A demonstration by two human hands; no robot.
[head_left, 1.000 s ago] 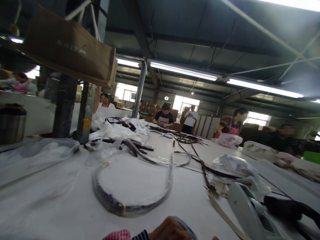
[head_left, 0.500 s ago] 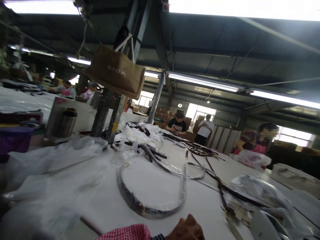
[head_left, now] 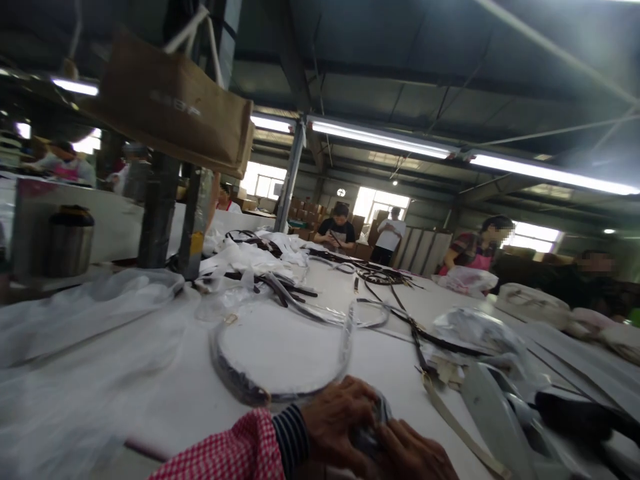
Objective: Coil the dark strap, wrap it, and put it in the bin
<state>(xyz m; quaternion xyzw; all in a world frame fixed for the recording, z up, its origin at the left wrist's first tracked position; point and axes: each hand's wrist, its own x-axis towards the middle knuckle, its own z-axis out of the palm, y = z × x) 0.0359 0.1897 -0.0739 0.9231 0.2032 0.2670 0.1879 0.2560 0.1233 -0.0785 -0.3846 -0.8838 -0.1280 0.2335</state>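
My left hand (head_left: 343, 417), below a red-and-white checked sleeve and a striped cuff, is closed over a dark plastic-wrapped bundle (head_left: 373, 433) at the bottom of the head view. From the other side my right hand (head_left: 417, 453) presses its fingers against the same bundle. Its exact kind is hidden by the hands. Just beyond the left hand, a dark strap (head_left: 240, 387) in clear plastic lies in a wide U on the white table (head_left: 280, 347). Its near edge passes behind my left hand.
Crumpled plastic sheets (head_left: 90, 400) cover the left. At right are a pale strap (head_left: 463, 427), a grey-white object (head_left: 493, 407) and a clear plastic bag (head_left: 475, 333). Dark straps (head_left: 385, 277) lie farther back. A brown bag (head_left: 170, 100) hangs from a post. Several people work beyond.
The view has swung to the right, so the scene sits farther left. My left hand has come more fully into view, and my right hand has appeared beside it with the wrapped bundle between them.
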